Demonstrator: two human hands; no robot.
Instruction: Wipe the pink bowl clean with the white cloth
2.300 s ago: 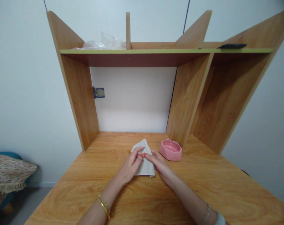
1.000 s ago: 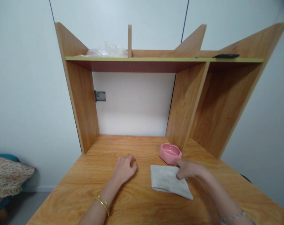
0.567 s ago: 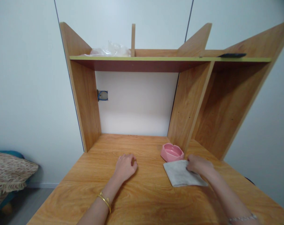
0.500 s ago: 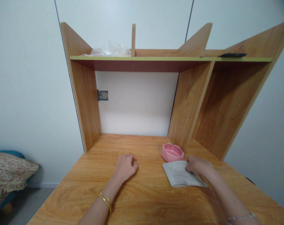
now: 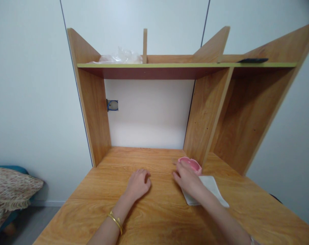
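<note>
My left hand [image 5: 138,183] rests on the wooden desk, fingers loosely bent, a gap between thumb and forefinger, nothing in it. A gold bangle circles that wrist. My right hand [image 5: 187,177] reaches over the desk at the near left side of a pink angular ashtray [image 5: 195,165], covering part of it. Its thumb and fingers are apart, and the fingertips are slightly blurred; whether they touch the ashtray I cannot tell. Under my right wrist lies a folded light grey cloth [image 5: 210,185], just in front of the ashtray and partly hidden by the forearm.
A wooden hutch [image 5: 154,65] stands at the back of the desk [image 5: 149,217]. On its shelf are a clear plastic bag [image 5: 121,57] and a dark flat object [image 5: 253,60]. An open socket box [image 5: 113,105] shows in the wall. A patterned fringed cloth [image 5: 14,187] lies at far left.
My right hand has let go of the grey cloth and moved left to the ashtray. The cloth stays in front of the ashtray. My left hand has hardly moved.
</note>
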